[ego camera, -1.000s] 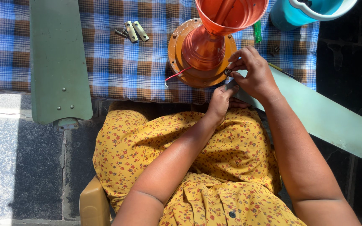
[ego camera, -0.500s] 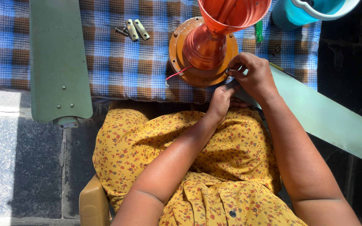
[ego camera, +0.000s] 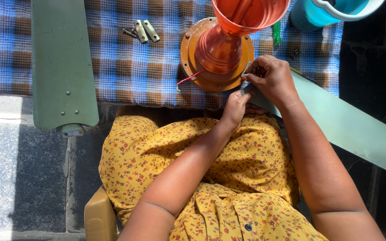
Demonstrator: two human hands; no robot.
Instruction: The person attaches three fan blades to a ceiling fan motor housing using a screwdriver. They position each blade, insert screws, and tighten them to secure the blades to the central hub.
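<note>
Blade end meets fan motor rim, both hands on the joint.
Right hand is curled, fingertips pinching a small part at the motor rim; left hand props the blade end from below, its grip hidden. Best to keep the blade level and the holes lined up. Versus half a second ago: barely any change.

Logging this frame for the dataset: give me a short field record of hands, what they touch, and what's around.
left hand: fingers at the near end of the pale green fan blade, at the motor's edge
right hand: closed on a small part at the rim of the orange fan motor; part too small to tell
surface: blue and brown checked cloth
other blade: dark green fan blade, lying apart at left
loose parts: metal brackets and a screw beside them
also: red wire, turquoise bucket
</note>
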